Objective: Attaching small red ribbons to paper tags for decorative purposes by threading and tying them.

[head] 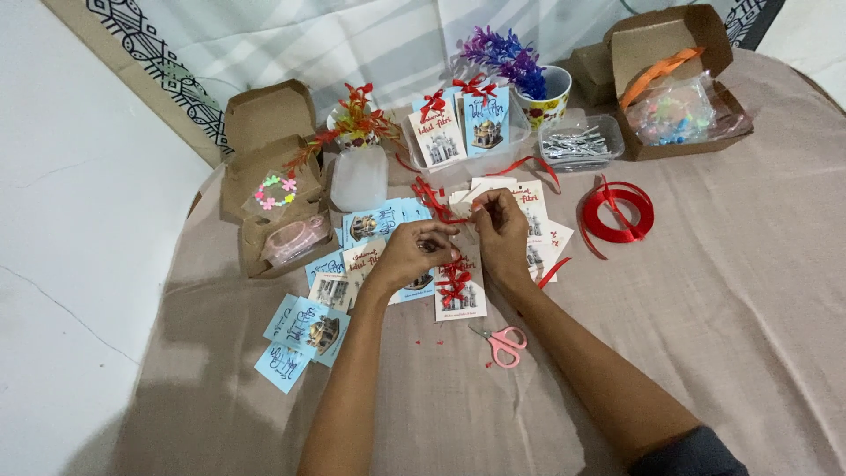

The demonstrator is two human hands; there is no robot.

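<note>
1. Your left hand [414, 251] and right hand [500, 231] meet over the middle of the cloth [705, 291], fingers pinched narrow on a thin red ribbon [441, 201] — it's glossy, narrow, w/ a loose end trailing up-left.
2. Ribbon's held stretch between your fingertips is short; its long axis runs roughly left-right, ends partly hidden by fingers, so exact knot state can't be told.
3. Just below your hands lies a cream card [460, 295] w/ a red bow on it, long axis running away from you.
4. Blue cards [300, 330] fan out at your left forearm; pink scissors [504, 344] lie near your right forearm, blades pointing up-left.
5. Ribbon spool [617, 213] sits right of your right hand, well apart.
6. Edges: brown boxes [269, 159] crowd the left, another box [674, 79] far right corner, clear tray of silver bits [577, 143] btw them. Open cloth lies to your right and near side — most room there.
</note>
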